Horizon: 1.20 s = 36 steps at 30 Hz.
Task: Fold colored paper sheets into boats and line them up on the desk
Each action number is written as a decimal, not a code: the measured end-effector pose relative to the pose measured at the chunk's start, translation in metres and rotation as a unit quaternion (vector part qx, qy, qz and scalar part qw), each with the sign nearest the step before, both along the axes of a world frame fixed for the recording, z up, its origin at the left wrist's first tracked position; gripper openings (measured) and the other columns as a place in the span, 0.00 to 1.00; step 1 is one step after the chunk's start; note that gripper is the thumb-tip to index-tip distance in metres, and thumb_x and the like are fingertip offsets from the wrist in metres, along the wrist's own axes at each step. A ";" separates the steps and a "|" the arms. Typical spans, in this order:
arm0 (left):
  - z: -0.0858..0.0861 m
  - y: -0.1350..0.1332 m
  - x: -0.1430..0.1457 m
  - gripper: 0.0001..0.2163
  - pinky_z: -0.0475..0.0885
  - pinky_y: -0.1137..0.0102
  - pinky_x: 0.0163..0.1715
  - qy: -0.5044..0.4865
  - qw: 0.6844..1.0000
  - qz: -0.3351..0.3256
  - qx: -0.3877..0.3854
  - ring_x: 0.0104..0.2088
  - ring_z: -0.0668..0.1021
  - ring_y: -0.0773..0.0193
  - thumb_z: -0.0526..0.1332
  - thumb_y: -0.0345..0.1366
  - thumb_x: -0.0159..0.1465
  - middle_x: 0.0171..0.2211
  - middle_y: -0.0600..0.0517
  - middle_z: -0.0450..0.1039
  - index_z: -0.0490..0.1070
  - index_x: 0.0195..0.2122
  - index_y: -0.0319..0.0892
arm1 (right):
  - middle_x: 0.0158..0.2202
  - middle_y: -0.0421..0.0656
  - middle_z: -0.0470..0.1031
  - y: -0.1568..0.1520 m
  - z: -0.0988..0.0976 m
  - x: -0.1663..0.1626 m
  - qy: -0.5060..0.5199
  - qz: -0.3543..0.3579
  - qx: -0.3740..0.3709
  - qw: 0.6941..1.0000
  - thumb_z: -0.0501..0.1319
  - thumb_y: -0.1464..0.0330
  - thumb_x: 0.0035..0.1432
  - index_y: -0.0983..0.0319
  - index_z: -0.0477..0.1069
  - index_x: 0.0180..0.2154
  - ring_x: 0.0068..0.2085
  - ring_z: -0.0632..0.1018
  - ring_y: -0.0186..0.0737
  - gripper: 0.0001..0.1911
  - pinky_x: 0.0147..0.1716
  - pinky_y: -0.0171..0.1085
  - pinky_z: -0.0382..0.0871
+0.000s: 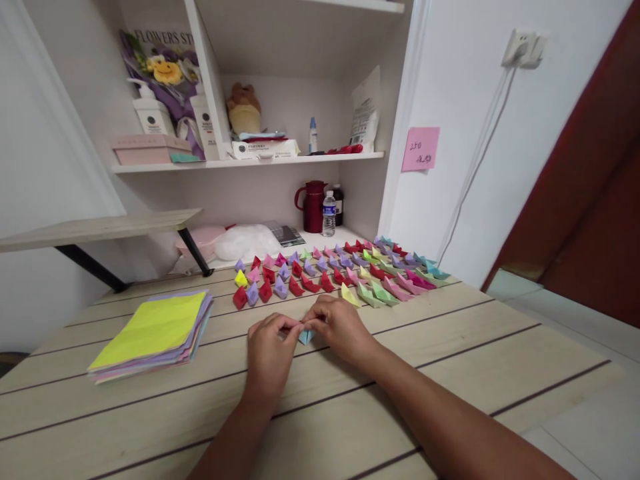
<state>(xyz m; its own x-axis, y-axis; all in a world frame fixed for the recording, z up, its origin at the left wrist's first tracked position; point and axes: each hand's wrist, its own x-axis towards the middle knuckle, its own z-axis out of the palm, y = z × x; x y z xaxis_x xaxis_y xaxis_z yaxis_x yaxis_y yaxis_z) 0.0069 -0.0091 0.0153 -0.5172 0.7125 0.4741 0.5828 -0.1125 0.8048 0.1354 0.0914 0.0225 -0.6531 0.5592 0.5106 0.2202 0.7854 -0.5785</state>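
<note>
A small folded piece of light blue paper is pinched between my two hands, just above the wooden table. My left hand has its thumb and forefinger closed at the paper's left side. From the right, my right hand grips it with the fingertips and covers part of it. Just beyond my hands stand rows of folded paper boats in red, purple, pink, green, yellow and blue. A stack of coloured square paper, bright yellow on top, lies on the table to the left.
A raised wooden shelf on black legs stands at the back left of the table. Behind are white cupboard shelves with a red jug and a water bottle. A pink note sticks to the wall.
</note>
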 end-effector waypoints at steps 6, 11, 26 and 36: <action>0.003 0.002 0.000 0.05 0.69 0.68 0.37 -0.028 0.999 -0.021 0.011 0.32 0.76 0.61 0.64 0.33 0.51 0.26 0.53 0.76 0.73 0.19 0.46 | 0.29 0.40 0.78 0.003 -0.002 -0.001 -0.005 0.004 -0.008 1.000 0.67 0.75 0.53 0.60 0.79 0.27 0.31 0.76 0.36 0.05 0.32 0.33 0.64; 0.000 0.002 -0.003 0.03 0.70 0.67 0.39 -0.061 0.998 -0.016 0.008 0.34 0.77 0.60 0.64 0.35 0.51 0.28 0.52 0.76 0.73 0.21 0.45 | 0.29 0.40 0.78 0.006 -0.003 0.000 -0.003 -0.002 -0.014 1.000 0.66 0.76 0.53 0.60 0.79 0.27 0.33 0.76 0.37 0.06 0.33 0.34 0.64; -0.005 0.006 -0.001 0.04 0.70 0.71 0.33 -0.067 0.995 -0.067 -0.031 0.30 0.77 0.64 0.60 0.32 0.52 0.27 0.55 0.76 0.72 0.29 0.46 | 0.30 0.39 0.77 0.003 -0.002 0.000 -0.027 0.045 -0.024 0.998 0.67 0.77 0.52 0.60 0.80 0.30 0.32 0.77 0.36 0.06 0.33 0.32 0.65; -0.002 -0.001 -0.011 0.08 0.67 0.69 0.33 0.008 0.999 -0.024 -0.037 0.30 0.75 0.62 0.57 0.29 0.53 0.30 0.52 0.74 0.76 0.25 0.47 | 0.30 0.40 0.78 0.012 -0.001 0.003 -0.021 0.020 -0.032 0.999 0.65 0.77 0.54 0.61 0.79 0.29 0.34 0.76 0.36 0.07 0.34 0.32 0.65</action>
<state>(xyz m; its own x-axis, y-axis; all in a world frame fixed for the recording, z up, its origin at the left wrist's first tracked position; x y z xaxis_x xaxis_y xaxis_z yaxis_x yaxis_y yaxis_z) -0.0037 -0.0102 0.0130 -0.4744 0.7704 0.4260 0.5903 -0.0806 0.8032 0.1381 0.1029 0.0215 -0.6953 0.5631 0.4467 0.2140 0.7555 -0.6193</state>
